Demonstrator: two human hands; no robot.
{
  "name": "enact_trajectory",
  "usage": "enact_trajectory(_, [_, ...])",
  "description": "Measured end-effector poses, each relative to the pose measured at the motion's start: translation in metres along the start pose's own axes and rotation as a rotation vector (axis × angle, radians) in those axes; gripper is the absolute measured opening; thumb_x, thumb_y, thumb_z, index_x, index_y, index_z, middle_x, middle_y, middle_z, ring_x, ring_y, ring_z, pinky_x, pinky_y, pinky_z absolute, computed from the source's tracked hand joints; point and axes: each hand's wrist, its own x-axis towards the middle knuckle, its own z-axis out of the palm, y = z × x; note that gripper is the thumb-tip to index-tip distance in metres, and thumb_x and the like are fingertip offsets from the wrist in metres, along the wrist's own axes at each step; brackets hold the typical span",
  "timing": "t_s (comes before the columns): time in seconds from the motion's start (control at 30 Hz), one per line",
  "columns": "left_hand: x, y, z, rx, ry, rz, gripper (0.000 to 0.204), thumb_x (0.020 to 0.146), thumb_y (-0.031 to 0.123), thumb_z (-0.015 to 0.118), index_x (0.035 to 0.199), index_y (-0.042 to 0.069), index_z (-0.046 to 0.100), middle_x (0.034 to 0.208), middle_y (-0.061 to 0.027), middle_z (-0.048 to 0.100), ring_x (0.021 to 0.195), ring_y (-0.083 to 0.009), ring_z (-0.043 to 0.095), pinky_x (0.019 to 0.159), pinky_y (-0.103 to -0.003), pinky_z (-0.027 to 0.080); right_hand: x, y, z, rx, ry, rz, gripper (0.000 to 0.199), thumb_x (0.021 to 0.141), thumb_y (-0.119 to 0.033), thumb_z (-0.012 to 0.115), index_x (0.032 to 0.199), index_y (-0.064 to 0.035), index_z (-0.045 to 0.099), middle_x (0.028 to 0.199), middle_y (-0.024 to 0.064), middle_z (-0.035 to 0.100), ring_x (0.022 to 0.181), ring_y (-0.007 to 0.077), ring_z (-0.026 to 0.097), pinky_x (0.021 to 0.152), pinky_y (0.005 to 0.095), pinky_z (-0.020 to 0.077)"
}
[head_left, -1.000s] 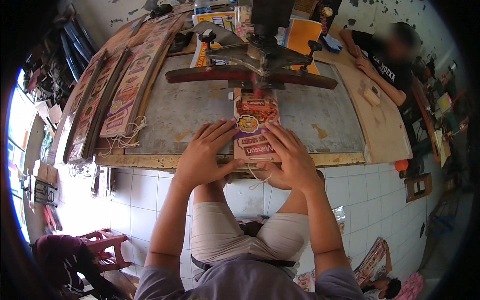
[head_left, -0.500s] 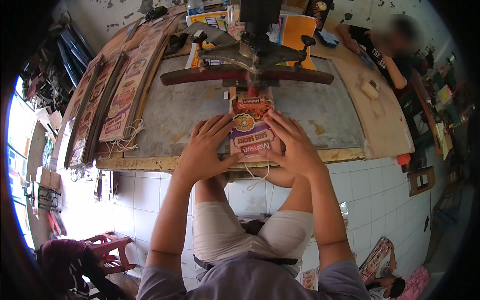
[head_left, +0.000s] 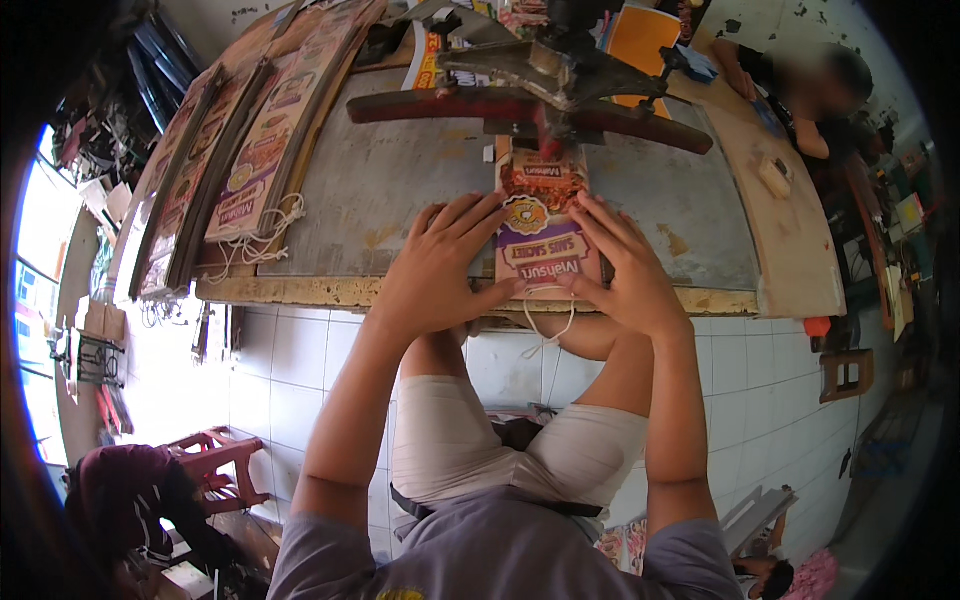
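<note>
A long printed strip (head_left: 545, 240), purple, cream and red, lies flat on the grey tabletop, its far end running beneath the press. A white string loop (head_left: 550, 340) hangs from its near end over the table edge. My left hand (head_left: 440, 265) rests along the strip's left side, fingers stretched out and thumb at the near end. Opposite it, my right hand (head_left: 630, 265) lies along the right side with straight fingers, thumb also at the near end. The press (head_left: 540, 80), with a long dark-red bar (head_left: 430, 104), stands just beyond my fingertips.
Stacks of similar strips (head_left: 265, 150) with string loops lie at the table's left. A pale block (head_left: 774, 178) sits on the wooden board at right, near a seated person (head_left: 790, 90). Printed sheets (head_left: 635, 45) lie behind the press. A red stool (head_left: 220, 465) stands at lower left.
The whole view has shifted, so table and press appear farther right and higher. My hands keep their places beside the strip. At lower right, another person's held sheets now look grey instead of printed.
</note>
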Motion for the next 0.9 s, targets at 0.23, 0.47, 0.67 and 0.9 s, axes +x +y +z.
enact_trajectory(0.23, [-0.0026,-0.0013,0.0019,-0.016,0.039,0.004,0.084,0.085,0.051,0.082,0.151,0.005,0.061,0.162,-0.0127,0.056,0.151,-0.0336,0.049,0.126,-0.052,0.034,0.0006,-0.0005,-0.0013,0.028,-0.038,0.007,0.084,0.091,-0.043,0.084,0.159,-0.0048,0.053,0.17,0.0159,0.046,0.159,0.0341,0.04,0.131,0.0548,0.0287])
enact_trajectory(0.47, [-0.0042,-0.0022,0.0036,-0.038,0.052,0.0,0.085,0.084,0.053,0.083,0.15,0.005,0.062,0.161,-0.0133,0.058,0.151,-0.0334,0.05,0.126,-0.052,0.034,0.0014,-0.0024,-0.0025,0.04,-0.057,0.01,0.083,0.091,-0.04,0.085,0.16,-0.0043,0.052,0.171,0.0149,0.044,0.159,0.0344,0.039,0.131,0.0547,0.0277])
enact_trajectory(0.67, [-0.0013,-0.0014,0.006,-0.034,0.036,-0.008,0.085,0.085,0.054,0.082,0.152,0.005,0.061,0.161,-0.0125,0.057,0.152,-0.0328,0.049,0.126,-0.052,0.034,0.0006,-0.0013,-0.0026,0.028,-0.045,0.017,0.083,0.09,-0.038,0.086,0.159,-0.003,0.053,0.17,0.0158,0.046,0.159,0.0355,0.04,0.131,0.0542,0.0293])
enact_trajectory(0.9, [0.0007,-0.0011,0.004,0.005,-0.004,-0.017,0.083,0.086,0.052,0.083,0.151,0.004,0.061,0.164,-0.0096,0.054,0.154,-0.0317,0.046,0.126,-0.054,0.033,0.0016,0.0005,-0.0001,0.066,0.015,0.003,0.083,0.089,-0.043,0.086,0.155,-0.0021,0.057,0.165,0.0172,0.051,0.156,0.0349,0.044,0.129,0.0501,0.0338])
